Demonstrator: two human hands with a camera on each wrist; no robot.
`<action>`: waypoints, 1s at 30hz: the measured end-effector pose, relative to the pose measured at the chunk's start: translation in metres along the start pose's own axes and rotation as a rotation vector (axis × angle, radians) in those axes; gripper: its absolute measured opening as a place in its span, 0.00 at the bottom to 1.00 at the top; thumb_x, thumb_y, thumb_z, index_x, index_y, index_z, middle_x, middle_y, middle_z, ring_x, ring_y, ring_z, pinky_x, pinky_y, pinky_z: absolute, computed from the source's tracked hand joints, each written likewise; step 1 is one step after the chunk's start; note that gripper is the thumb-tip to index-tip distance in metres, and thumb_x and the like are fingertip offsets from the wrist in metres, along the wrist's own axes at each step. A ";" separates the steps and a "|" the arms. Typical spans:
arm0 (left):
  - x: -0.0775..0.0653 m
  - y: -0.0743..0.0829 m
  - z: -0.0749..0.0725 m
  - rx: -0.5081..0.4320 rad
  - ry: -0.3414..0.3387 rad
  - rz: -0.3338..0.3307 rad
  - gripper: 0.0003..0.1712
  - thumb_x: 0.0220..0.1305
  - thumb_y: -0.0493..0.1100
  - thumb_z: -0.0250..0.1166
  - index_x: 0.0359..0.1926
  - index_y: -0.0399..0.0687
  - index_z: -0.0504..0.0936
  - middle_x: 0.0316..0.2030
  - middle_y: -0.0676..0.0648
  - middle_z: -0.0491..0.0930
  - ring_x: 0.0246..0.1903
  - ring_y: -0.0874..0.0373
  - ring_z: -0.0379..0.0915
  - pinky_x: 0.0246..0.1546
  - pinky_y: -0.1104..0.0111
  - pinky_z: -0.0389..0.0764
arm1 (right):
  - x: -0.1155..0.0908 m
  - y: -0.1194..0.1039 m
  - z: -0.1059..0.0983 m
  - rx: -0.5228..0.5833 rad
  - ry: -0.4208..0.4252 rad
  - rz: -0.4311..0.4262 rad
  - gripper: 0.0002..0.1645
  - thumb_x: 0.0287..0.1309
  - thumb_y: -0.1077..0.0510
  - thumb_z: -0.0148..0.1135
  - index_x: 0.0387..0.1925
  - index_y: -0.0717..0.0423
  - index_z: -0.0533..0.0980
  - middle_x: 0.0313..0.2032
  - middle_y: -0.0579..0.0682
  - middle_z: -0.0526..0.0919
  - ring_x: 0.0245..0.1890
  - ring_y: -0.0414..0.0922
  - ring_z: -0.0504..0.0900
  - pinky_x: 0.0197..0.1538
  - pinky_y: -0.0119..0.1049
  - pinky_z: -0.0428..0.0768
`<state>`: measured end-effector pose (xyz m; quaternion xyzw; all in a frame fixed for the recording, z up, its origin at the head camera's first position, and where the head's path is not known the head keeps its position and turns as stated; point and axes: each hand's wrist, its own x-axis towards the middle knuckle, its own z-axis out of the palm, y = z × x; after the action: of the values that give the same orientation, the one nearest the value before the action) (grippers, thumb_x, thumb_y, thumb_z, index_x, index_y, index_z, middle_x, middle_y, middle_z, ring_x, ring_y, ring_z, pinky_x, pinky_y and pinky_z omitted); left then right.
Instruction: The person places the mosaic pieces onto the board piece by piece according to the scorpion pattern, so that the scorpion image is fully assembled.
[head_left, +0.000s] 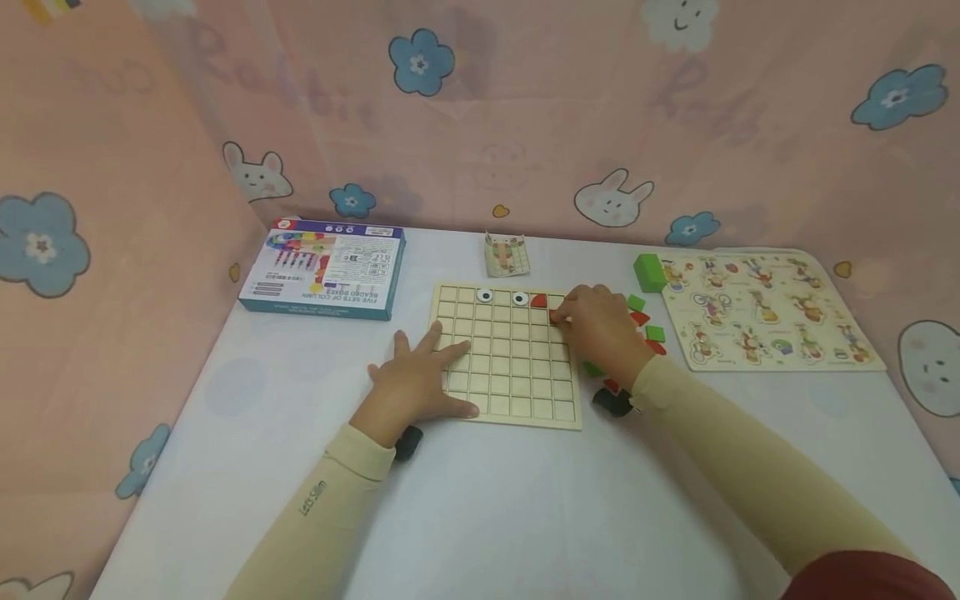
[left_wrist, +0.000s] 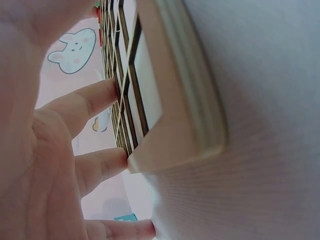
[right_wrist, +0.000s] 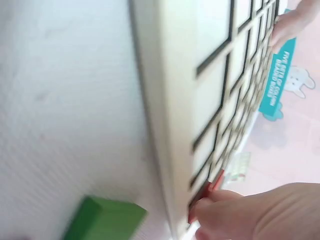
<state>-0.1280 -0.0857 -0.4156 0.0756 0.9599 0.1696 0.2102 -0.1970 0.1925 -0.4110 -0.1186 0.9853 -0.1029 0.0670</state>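
Observation:
A wooden grid board [head_left: 498, 367] lies flat on the white table. My left hand [head_left: 412, 379] is spread over its left edge, fingers apart, with some fingertips on the board. At the top right of the grid, my right hand [head_left: 603, 329] pinches a small red piece [head_left: 553, 316] against a cell; the fingers partly hide it. A red piece with a curved edge [head_left: 538, 301] sits in the top row. Left of it in that row are two round eye pieces, one [head_left: 520, 298] next to the red piece and another [head_left: 485, 296] farther left.
Right of the board lie several loose green blocks [head_left: 655, 334] and red pieces [head_left: 639, 318], partly behind my right hand. A larger green block [head_left: 650, 272] touches a picture puzzle board [head_left: 772, 312]. A small pattern card [head_left: 507, 254] stands behind the grid; a flat box [head_left: 322, 271] lies back left.

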 end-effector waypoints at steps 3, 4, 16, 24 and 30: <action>-0.001 0.000 -0.002 -0.001 0.000 -0.003 0.60 0.47 0.71 0.82 0.81 0.74 0.65 0.85 0.48 0.43 0.80 0.25 0.33 0.61 0.17 0.51 | -0.002 -0.001 -0.003 0.022 -0.040 0.011 0.14 0.73 0.61 0.65 0.55 0.52 0.89 0.57 0.56 0.79 0.56 0.58 0.71 0.60 0.60 0.67; -0.001 0.000 -0.002 -0.002 -0.001 -0.004 0.60 0.47 0.71 0.82 0.81 0.73 0.65 0.85 0.47 0.43 0.80 0.25 0.33 0.61 0.17 0.51 | -0.002 -0.001 -0.004 0.031 -0.051 0.019 0.15 0.74 0.62 0.64 0.56 0.51 0.89 0.57 0.56 0.77 0.56 0.58 0.70 0.61 0.60 0.66; 0.003 -0.002 0.003 -0.005 0.004 0.000 0.61 0.47 0.72 0.81 0.81 0.75 0.65 0.85 0.48 0.43 0.80 0.26 0.33 0.61 0.17 0.51 | 0.006 0.038 -0.034 0.076 -0.038 0.126 0.19 0.75 0.61 0.56 0.62 0.57 0.83 0.63 0.63 0.78 0.65 0.65 0.71 0.68 0.64 0.70; 0.001 -0.002 0.002 0.002 -0.006 -0.011 0.61 0.47 0.72 0.81 0.81 0.75 0.65 0.85 0.48 0.43 0.79 0.25 0.32 0.61 0.17 0.51 | -0.004 0.100 -0.042 0.096 -0.093 0.192 0.20 0.74 0.59 0.61 0.60 0.67 0.82 0.60 0.71 0.81 0.59 0.68 0.76 0.64 0.67 0.73; 0.001 -0.001 0.001 -0.006 -0.003 -0.002 0.61 0.47 0.72 0.81 0.81 0.75 0.65 0.85 0.48 0.43 0.80 0.25 0.33 0.61 0.17 0.51 | 0.003 0.110 -0.032 0.080 -0.139 0.205 0.20 0.75 0.58 0.59 0.61 0.64 0.82 0.61 0.71 0.79 0.58 0.67 0.75 0.63 0.66 0.74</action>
<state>-0.1288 -0.0860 -0.4176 0.0741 0.9592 0.1721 0.2119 -0.2291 0.3024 -0.4041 -0.0214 0.9803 -0.1265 0.1499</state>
